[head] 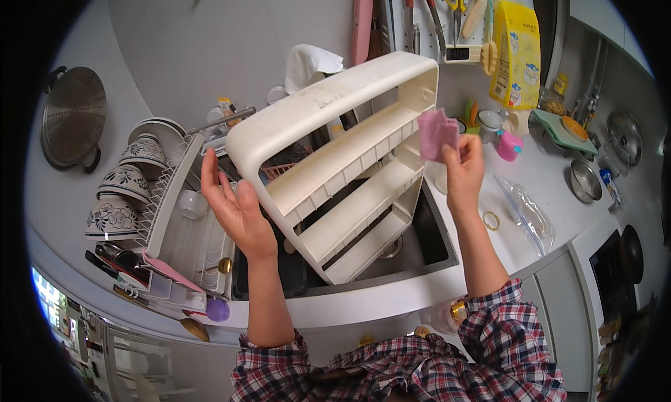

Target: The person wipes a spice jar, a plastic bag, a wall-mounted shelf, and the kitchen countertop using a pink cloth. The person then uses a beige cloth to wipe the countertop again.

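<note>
A cream plastic shelf rack (pixel 335 192) with several tiers stands tilted in the dark kitchen sink (pixel 430 245), its broad end panel bearing grey smudges. Beside the rack's left side is my left hand (pixel 238 213), fingers apart and palm towards it, holding nothing; whether it touches the rack I cannot tell. My right hand (pixel 462 171) pinches a folded pink cloth (pixel 437 136) near the rack's right side. Part of the sink and its drain show beneath the tiers.
Patterned bowls (pixel 126 182) fill a dish rack (pixel 173 203) at the left. A clear zip bag (pixel 527 213), a pink cup (pixel 508 145) and a metal bowl (pixel 583 181) lie on the right counter (pixel 482 266). Scissors (pixel 455 4) and a yellow packet (pixel 516 56) hang behind.
</note>
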Demonstrator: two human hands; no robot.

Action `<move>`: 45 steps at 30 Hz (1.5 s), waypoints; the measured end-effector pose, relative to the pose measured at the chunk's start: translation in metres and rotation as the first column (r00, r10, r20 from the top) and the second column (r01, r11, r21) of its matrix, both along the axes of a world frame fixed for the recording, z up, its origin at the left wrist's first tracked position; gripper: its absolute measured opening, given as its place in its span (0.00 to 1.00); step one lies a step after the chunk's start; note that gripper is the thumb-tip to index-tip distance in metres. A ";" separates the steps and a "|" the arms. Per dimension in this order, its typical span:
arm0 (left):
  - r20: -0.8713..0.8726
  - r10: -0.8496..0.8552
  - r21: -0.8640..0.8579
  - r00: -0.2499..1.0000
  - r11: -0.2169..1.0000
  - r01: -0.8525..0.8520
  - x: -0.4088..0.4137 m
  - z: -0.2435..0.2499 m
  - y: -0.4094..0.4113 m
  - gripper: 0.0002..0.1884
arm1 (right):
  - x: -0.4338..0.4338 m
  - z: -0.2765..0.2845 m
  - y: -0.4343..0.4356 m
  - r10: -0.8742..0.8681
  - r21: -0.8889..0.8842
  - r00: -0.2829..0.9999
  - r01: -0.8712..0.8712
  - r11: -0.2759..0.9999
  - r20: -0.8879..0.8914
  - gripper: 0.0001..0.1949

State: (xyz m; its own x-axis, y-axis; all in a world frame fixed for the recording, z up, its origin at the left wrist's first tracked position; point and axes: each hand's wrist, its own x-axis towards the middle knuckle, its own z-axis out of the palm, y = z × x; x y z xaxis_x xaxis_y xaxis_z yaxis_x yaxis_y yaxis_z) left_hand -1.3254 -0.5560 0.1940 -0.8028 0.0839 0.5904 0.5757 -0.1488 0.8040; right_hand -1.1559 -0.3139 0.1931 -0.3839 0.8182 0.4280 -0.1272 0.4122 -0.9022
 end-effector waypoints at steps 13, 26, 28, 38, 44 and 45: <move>-0.516 0.024 -0.181 0.856 0.974 -0.136 0.065 0.044 0.017 0.23 | -0.015 0.085 0.012 0.319 -0.257 0.946 -0.323 0.911 -0.056 0.11; 0.510 -0.577 0.186 0.637 0.798 0.573 0.135 -0.004 0.084 0.29 | 0.043 0.023 -0.043 0.431 -0.480 0.900 -0.351 0.804 0.063 0.10; 0.386 -0.476 -0.055 0.790 0.843 0.535 0.134 0.000 0.075 0.27 | 0.051 0.036 -0.041 0.531 -0.652 0.847 -0.393 0.649 0.017 0.11; -0.524 0.106 -0.418 0.845 0.833 -0.364 0.106 0.055 0.007 0.16 | 0.021 0.064 0.029 -0.184 0.487 0.977 0.108 0.867 0.111 0.10; -0.365 0.109 -0.477 0.925 0.831 -0.286 0.100 0.054 -0.008 0.15 | 0.016 0.051 0.019 -0.158 0.230 0.982 0.130 0.964 0.104 0.09; -0.387 0.108 -0.484 0.916 0.822 -0.301 0.099 0.055 -0.008 0.15 | 0.016 0.048 0.014 -0.145 0.201 0.983 0.120 0.972 0.115 0.09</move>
